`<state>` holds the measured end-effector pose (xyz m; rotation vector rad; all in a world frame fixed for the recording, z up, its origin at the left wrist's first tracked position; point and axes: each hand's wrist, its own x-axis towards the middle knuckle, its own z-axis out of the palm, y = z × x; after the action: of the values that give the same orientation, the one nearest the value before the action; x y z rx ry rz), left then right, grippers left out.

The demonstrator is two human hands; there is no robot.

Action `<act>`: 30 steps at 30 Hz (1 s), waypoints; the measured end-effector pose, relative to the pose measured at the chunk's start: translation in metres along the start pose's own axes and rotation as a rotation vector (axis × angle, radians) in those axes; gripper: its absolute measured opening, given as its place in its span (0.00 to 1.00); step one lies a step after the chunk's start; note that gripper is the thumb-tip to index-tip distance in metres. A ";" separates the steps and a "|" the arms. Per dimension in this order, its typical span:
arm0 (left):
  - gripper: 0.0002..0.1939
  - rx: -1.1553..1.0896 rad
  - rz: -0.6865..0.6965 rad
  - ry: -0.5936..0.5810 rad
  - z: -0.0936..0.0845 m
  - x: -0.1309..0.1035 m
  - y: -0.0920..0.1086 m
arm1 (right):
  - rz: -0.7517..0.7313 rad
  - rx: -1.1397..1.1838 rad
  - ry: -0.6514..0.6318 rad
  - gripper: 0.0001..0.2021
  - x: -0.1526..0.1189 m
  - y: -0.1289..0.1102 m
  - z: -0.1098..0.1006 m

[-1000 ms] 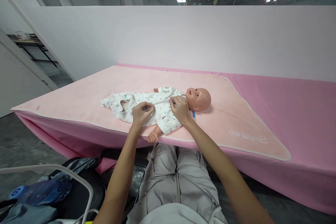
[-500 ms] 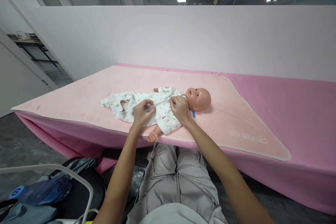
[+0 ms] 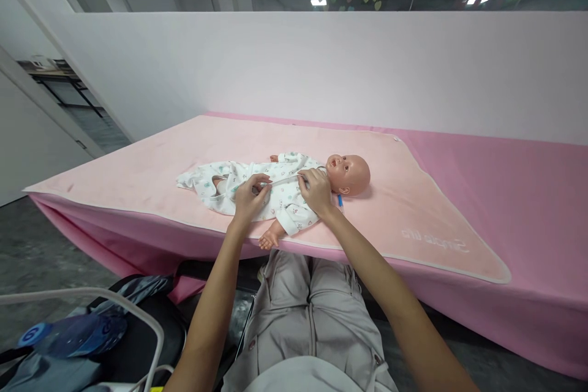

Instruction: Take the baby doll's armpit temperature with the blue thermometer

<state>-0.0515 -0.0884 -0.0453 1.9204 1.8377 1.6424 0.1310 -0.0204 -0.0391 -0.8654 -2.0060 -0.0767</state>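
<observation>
A baby doll lies on its back, head to the right, dressed in a white patterned romper. Between my hands, across the doll's chest and belly, runs a thin white strip; I cannot tell whether it is the romper's edge or a separate band. My left hand pinches its left end over the belly. At the chest, just below the doll's chin, my right hand pinches the other end. A small blue piece shows beside my right wrist.
A light pink mat lies under the doll on a pink-covered table against a white wall. At lower left, a water bottle lies on a dark seat, with a pale curved tube in front.
The white strip was slightly curved and now runs straighter between my hands. Both hands keep their pinch in nearly the same places, and the doll lies as before.
</observation>
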 end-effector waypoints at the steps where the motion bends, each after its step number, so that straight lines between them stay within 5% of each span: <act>1: 0.09 -0.010 -0.004 0.008 0.000 0.000 0.000 | -0.002 -0.006 -0.004 0.10 0.001 0.000 0.000; 5: 0.12 -0.031 -0.035 0.039 0.001 0.000 0.001 | -0.040 -0.017 -0.046 0.10 0.008 -0.001 -0.010; 9: 0.13 -0.011 -0.067 0.005 -0.001 -0.001 0.005 | 0.013 0.062 -0.029 0.09 0.003 -0.004 -0.046; 14: 0.16 -0.013 -0.106 -0.027 -0.009 0.015 0.017 | 0.343 -0.013 0.077 0.10 -0.059 0.001 -0.096; 18: 0.14 0.035 -0.005 -0.048 -0.002 0.048 0.041 | 0.459 -0.291 -0.086 0.12 -0.109 0.006 -0.102; 23: 0.14 -0.036 0.142 -0.365 0.041 0.087 0.054 | 0.478 -0.466 -0.138 0.09 -0.121 0.001 -0.092; 27: 0.18 -0.181 0.019 -0.694 0.071 0.099 0.034 | 0.518 -0.413 -0.104 0.09 -0.117 -0.002 -0.095; 30: 0.19 -0.309 -0.003 -0.788 0.074 0.098 0.022 | 0.619 -0.291 -0.001 0.11 -0.114 -0.004 -0.103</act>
<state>-0.0109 0.0215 -0.0028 1.9901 1.1921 0.8714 0.2418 -0.1240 -0.0667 -1.6351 -1.6677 -0.0155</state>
